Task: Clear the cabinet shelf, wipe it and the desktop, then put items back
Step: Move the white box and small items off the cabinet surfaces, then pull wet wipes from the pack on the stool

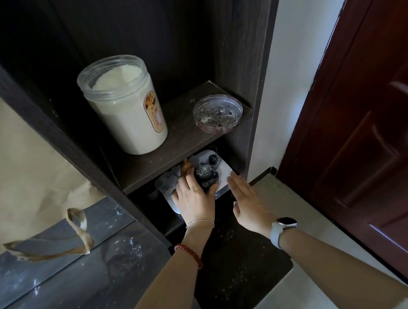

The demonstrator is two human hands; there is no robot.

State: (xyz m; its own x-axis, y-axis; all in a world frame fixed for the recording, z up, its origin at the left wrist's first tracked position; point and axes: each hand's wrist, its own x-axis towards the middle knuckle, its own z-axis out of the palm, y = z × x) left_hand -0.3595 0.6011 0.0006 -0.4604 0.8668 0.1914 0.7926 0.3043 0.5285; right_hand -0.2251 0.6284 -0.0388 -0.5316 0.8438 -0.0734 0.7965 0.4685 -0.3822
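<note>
A dark wooden cabinet shelf (163, 158) carries a tall clear jar of white powder (124, 104) without a lid and a shallow clear lid (217, 114) with dark specks. On the lower shelf lies a white tray (224, 169) holding small dark stone ornaments (206, 175) and a brown figurine (186, 167). My left hand (193, 198) rests on the tray with its fingers around the dark ornaments. My right hand (248, 202) hovers flat and empty beside the tray's right edge, fingers stretched out.
A glossy grey desktop (60, 282) runs along the lower left, with a brown paper bag (10, 162) and its handles (80, 232) on it. A dark red door (372, 136) stands close on the right. White floor tiles (301, 302) lie below.
</note>
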